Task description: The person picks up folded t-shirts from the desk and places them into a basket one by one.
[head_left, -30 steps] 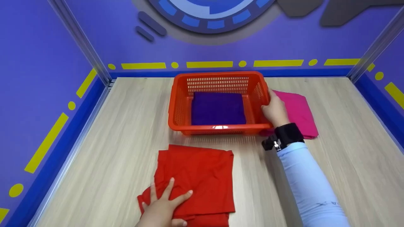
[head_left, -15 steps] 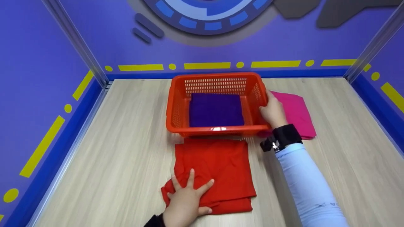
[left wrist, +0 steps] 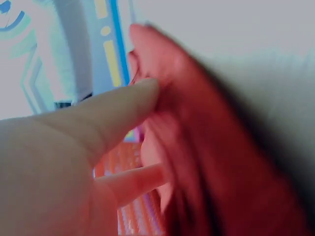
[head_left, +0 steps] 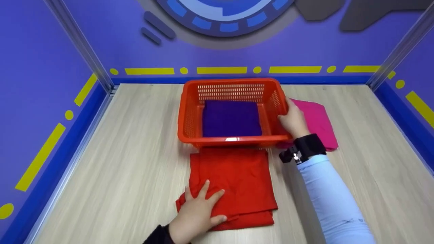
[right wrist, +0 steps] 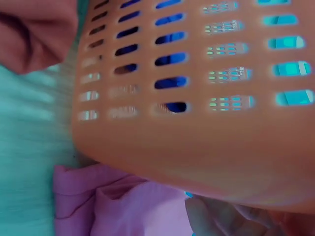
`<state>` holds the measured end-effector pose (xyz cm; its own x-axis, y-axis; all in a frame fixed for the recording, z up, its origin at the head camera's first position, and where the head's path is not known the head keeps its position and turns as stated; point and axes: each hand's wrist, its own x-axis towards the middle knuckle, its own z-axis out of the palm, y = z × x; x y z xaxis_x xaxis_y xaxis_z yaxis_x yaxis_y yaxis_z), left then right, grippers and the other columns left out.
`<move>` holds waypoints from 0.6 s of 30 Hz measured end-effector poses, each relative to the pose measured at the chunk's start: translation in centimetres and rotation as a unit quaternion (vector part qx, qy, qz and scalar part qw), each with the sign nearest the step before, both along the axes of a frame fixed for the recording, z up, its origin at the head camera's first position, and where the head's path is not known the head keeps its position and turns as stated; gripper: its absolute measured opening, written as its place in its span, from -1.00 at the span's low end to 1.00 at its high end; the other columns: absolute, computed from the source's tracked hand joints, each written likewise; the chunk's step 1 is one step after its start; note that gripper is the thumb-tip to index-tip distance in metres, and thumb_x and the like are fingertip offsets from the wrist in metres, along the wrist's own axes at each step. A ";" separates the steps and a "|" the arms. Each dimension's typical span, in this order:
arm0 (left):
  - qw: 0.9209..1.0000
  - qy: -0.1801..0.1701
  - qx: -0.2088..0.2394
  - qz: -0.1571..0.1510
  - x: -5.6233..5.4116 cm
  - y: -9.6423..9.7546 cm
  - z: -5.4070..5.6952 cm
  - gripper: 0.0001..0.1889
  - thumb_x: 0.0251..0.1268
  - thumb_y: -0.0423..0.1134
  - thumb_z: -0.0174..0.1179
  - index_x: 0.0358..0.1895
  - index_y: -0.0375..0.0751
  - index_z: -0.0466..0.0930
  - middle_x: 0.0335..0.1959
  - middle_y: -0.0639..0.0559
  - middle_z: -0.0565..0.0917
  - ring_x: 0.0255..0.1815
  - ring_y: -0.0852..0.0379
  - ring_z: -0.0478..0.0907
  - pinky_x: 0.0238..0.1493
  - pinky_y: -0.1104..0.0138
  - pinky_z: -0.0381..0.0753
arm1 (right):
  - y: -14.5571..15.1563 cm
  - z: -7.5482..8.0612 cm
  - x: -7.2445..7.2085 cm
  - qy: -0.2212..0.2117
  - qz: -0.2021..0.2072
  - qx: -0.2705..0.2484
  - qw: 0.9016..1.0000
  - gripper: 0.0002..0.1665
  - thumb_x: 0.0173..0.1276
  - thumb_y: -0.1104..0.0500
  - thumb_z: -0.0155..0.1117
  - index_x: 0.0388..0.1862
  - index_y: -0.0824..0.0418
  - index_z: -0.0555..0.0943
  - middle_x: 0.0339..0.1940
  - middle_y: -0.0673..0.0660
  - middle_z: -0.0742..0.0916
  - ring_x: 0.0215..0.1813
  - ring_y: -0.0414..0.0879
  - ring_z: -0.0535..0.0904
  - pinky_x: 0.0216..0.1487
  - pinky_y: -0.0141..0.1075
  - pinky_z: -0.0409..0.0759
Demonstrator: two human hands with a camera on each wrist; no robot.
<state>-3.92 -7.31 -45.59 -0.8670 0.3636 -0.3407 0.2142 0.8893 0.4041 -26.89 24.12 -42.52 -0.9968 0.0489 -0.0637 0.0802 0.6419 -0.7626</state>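
A: Where is the red cloth (head_left: 240, 183)?

B: On the surface (head_left: 135, 152), about midway between its left and right edges, in front of the orange basket (head_left: 191, 125). It is folded in layers, uneven along the near side and rumpled at its near left corner.

A: And the left hand (head_left: 196, 211)?

B: Resting on the near left part of that cloth, fingers spread and fairly straight.

A: The right hand (head_left: 294, 118)?

B: Its fingers grip the basket's right-hand rim, thumb on the inside.

A: What else is around?

B: The basket is close to the back edge of the surface, and a folded purple cloth (head_left: 232, 118) lies in it. A folded pink cloth (head_left: 317, 120) lies to the right, towards the back right corner.

A: Anything in the way?

B: The basket is right at the red cloth's far edge; I can't tell if they touch. It also hides the pink cloth's left part, and the right hand and its black wrist strap (head_left: 309, 145) cover more. The forearm in a light blue sleeve (head_left: 334, 193) crosses the surface, right of the red cloth.
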 end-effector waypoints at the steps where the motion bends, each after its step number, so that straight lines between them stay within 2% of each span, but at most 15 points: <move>1: 1.000 0.011 0.011 -0.006 0.0 -0.5 0.2 -0.27 0.26 0.23 0.31 0.45 0.02 0.46 0.53 -0.31 0.25 0.34 -0.72 0.20 0.19 -0.46 0.33 | 0.2 0.0 0.0 -0.005 0.005 -0.007 1.000 -0.06 0.40 0.44 0.05 0.68 0.21 -0.05 0.50 0.45 0.36 0.39 0.34 0.40 0.34 0.16 0.45; 2: 0.999 0.022 0.024 -0.011 -0.1 -1.0 0.3 -0.28 0.28 0.21 0.31 0.43 -0.04 0.47 0.52 -0.32 0.27 0.34 -0.64 0.27 0.25 -0.40 0.31 | 0.3 0.1 0.1 -0.013 0.012 -0.018 1.000 -0.05 0.41 0.44 0.05 0.69 0.20 -0.07 0.50 0.45 0.35 0.39 0.34 0.40 0.34 0.16 0.45; 4: 0.998 0.029 0.053 -0.002 -0.2 -2.1 0.4 -0.30 0.30 0.18 0.30 0.42 -0.10 0.49 0.53 -0.33 0.24 0.32 -0.54 0.34 0.28 -0.29 0.33 | 0.8 0.2 0.3 -0.031 0.025 -0.040 0.998 -0.04 0.43 0.41 0.06 0.69 0.18 -0.11 0.52 0.43 0.33 0.39 0.33 0.39 0.34 0.16 0.45; 6: 0.996 0.030 0.083 0.017 -0.5 -3.2 0.3 -0.31 0.31 0.15 0.31 0.41 -0.14 0.48 0.55 -0.37 0.18 0.32 -0.50 0.37 0.25 -0.25 0.40 | 1.3 0.4 0.7 -0.051 0.033 -0.064 0.996 -0.05 0.47 0.36 0.07 0.70 0.18 -0.14 0.52 0.42 0.32 0.39 0.31 0.39 0.36 0.14 0.45; 9: 0.989 0.024 0.136 0.056 -0.9 -4.8 0.1 -0.31 0.32 0.09 0.33 0.42 -0.17 0.46 0.55 -0.46 0.11 0.33 -0.54 0.34 0.21 -0.26 0.45 | 2.1 0.5 1.7 -0.079 0.042 -0.089 0.992 -0.08 0.54 0.23 0.07 0.70 0.18 -0.16 0.49 0.43 0.35 0.35 0.25 0.45 0.33 0.07 0.50; 14: 0.972 0.020 0.212 0.098 -1.2 -7.3 -0.5 -0.28 0.35 0.00 0.33 0.46 -0.27 0.36 0.45 -0.47 0.25 0.35 -0.41 0.40 0.29 -0.20 0.43 | 3.5 -0.1 4.5 -0.114 0.078 -0.132 0.981 -0.14 0.60 0.00 0.08 0.66 0.26 -0.06 0.34 0.45 0.50 0.06 0.06 0.68 0.07 -0.12 0.68; 16: 0.964 0.005 0.241 0.113 -1.2 -8.0 -0.6 -0.28 0.37 -0.03 0.32 0.48 -0.31 0.32 0.39 -0.42 0.33 0.29 -0.34 0.48 0.25 -0.13 0.50 | 4.0 -0.6 5.9 -0.125 0.098 -0.159 0.974 -0.16 0.61 -0.11 0.04 0.61 0.32 0.03 0.24 0.46 0.56 -0.05 0.04 0.72 0.02 -0.11 0.71; 18: 0.952 -0.020 0.276 0.128 -1.1 -8.6 -0.9 -0.28 0.39 -0.05 0.30 0.48 -0.35 0.29 0.35 -0.38 0.38 0.22 -0.27 0.53 0.19 -0.07 0.57 | 4.4 -1.1 7.4 -0.143 0.117 -0.194 0.963 -0.13 0.61 -0.22 -0.05 0.56 0.37 0.07 0.20 0.48 0.59 -0.03 0.09 0.75 0.01 -0.04 0.72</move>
<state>-5.04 -15.87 -46.44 -0.9419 0.2747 -0.1932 -0.0064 0.5605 0.8282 -19.49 28.54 -43.67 -0.9168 -0.2572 -0.3055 0.2106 0.3384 -0.9171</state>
